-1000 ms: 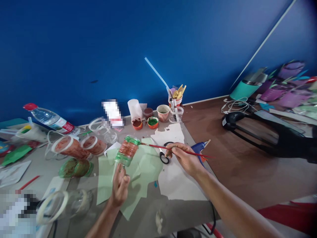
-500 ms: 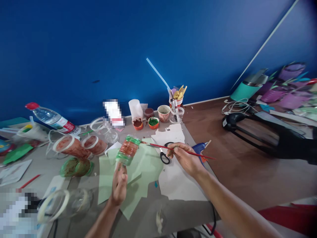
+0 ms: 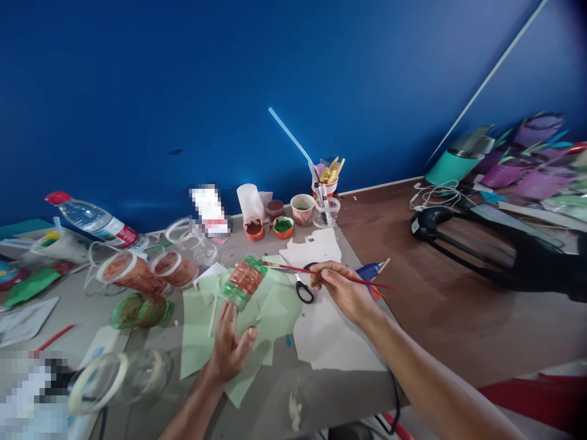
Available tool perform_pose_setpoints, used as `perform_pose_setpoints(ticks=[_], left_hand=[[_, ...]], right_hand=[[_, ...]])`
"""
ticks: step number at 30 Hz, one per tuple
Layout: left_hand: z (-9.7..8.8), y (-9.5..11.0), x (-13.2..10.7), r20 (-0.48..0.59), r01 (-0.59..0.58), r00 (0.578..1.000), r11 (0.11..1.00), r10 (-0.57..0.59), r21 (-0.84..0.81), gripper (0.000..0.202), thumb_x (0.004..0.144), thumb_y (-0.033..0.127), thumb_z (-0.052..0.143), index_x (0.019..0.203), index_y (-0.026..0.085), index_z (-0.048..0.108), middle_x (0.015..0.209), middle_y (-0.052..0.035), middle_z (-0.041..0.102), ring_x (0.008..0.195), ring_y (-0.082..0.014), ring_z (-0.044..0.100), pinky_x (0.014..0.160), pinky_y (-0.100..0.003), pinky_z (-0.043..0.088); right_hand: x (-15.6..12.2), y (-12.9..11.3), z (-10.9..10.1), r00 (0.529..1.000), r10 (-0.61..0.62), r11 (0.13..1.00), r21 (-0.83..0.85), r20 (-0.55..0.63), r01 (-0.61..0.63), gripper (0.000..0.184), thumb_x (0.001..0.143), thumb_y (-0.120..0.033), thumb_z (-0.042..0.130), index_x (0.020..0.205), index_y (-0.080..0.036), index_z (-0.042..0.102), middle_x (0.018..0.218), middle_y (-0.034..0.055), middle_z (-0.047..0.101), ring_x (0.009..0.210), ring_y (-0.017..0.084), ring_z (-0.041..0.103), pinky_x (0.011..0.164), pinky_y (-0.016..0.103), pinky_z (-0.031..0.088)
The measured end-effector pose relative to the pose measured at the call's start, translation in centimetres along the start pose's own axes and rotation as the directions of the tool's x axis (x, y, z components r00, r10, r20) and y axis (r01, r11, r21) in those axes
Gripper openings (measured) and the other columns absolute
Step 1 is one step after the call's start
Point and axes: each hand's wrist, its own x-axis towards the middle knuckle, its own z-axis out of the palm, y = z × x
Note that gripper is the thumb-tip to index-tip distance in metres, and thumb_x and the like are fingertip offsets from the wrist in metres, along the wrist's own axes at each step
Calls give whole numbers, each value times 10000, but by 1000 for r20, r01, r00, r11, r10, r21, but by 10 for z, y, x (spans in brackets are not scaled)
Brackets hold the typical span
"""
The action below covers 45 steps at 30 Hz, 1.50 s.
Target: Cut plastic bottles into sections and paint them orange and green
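Note:
My left hand (image 3: 232, 345) holds up a small plastic bottle piece (image 3: 244, 282) painted brown with green ends, gripping its lower end with thumb spread. My right hand (image 3: 342, 292) pinches a thin red paintbrush (image 3: 321, 272), whose tip touches the upper green end of the bottle piece. Both are above pale green paper sheets (image 3: 270, 311) on the grey table (image 3: 275, 397). Black-handled scissors (image 3: 303, 288) lie just left of my right hand, and a blue glue gun (image 3: 369, 272) lies behind it.
Small paint cups (image 3: 283, 227) and a cup of tools (image 3: 324, 183) stand at the back of the table. Painted bottle pieces (image 3: 132, 272), a water bottle (image 3: 94, 221) and clear plastic pieces (image 3: 117, 376) lie at the left. White paper (image 3: 328, 339) is at the right. Craft items (image 3: 536, 165) sit on the floor.
The bottle piece has tilted and shifted a little to the right, and my left hand has turned with its thumb spreading out. The brush stays at the bottle's top end.

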Motion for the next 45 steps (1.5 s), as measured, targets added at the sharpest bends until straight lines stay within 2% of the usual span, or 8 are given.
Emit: perform_pose_setpoints(ticks=[6, 12, 19, 26, 32, 38, 41, 45], left_hand=[[-1, 0, 0, -43, -206, 974, 945, 224, 256, 561, 865, 357, 542, 1384, 218, 378, 1221, -168, 562, 1171, -351, 520, 956, -522, 420], [0, 8, 3, 52, -223, 975, 921, 218, 319, 523, 863, 391, 513, 1336, 194, 411, 1149, -159, 573, 1082, -337, 553, 937, -515, 428], [-2, 7, 4, -7, -333, 933, 867, 361, 371, 538, 851, 330, 547, 1345, 231, 359, 1134, -146, 557, 1057, -335, 559, 864, -490, 466], [-1, 28, 14, 143, -350, 937, 855, 320, 383, 287, 800, 328, 580, 1044, 195, 509, 917, -94, 558, 840, -280, 557, 776, -452, 485], [-2, 34, 18, 155, -366, 931, 830, 332, 421, 327, 785, 320, 600, 1067, 171, 524, 924, -107, 574, 872, -295, 556, 801, -445, 466], [-2, 38, 20, 177, -409, 912, 786, 370, 464, 332, 786, 319, 600, 1071, 170, 519, 880, -94, 578, 804, -279, 559, 780, -442, 469], [-1, 32, 16, 141, -400, 915, 801, 378, 446, 383, 790, 318, 605, 1132, 177, 507, 913, -103, 578, 845, -291, 567, 792, -451, 471], [-3, 18, 9, 4, -332, 936, 880, 351, 341, 457, 818, 300, 589, 1255, 224, 477, 962, -109, 584, 922, -308, 571, 815, -463, 466]], right_hand=[[-1, -2, -1, 1000, -8, 1000, 28, -3, 8, 128, 711, -309, 719, 777, -205, 753, 663, 38, 710, 628, 167, 609, 606, 301, 434], [0, 0, 1, 1000, 13, 1000, 26, 22, -13, 143, 716, -319, 721, 785, -196, 747, 675, 45, 701, 628, 165, 595, 602, 302, 437], [1, -1, -1, 1000, 6, 1000, 27, -19, -5, 146, 695, -331, 734, 763, -202, 746, 646, 31, 703, 616, 163, 616, 589, 291, 447], [-2, -4, 1, 1000, 14, 999, 35, 20, -14, 186, 707, -377, 743, 783, -207, 735, 660, 36, 691, 621, 165, 602, 588, 303, 451], [0, -4, -2, 1000, 22, 1000, 23, -19, -21, 103, 710, -282, 699, 748, -192, 733, 629, 33, 687, 588, 149, 583, 588, 288, 440], [-1, -7, -2, 1000, 5, 999, 48, -26, -4, 126, 700, -323, 717, 752, -208, 731, 627, 30, 681, 593, 164, 585, 581, 301, 440], [-1, -5, -1, 1000, 18, 1000, 21, 11, -19, 148, 717, -337, 715, 768, -200, 735, 630, 32, 682, 599, 164, 589, 595, 304, 444], [0, -3, -2, 1000, 7, 1000, 16, 4, -7, 126, 717, -313, 712, 761, -198, 739, 630, 32, 687, 594, 160, 589, 599, 303, 447]])
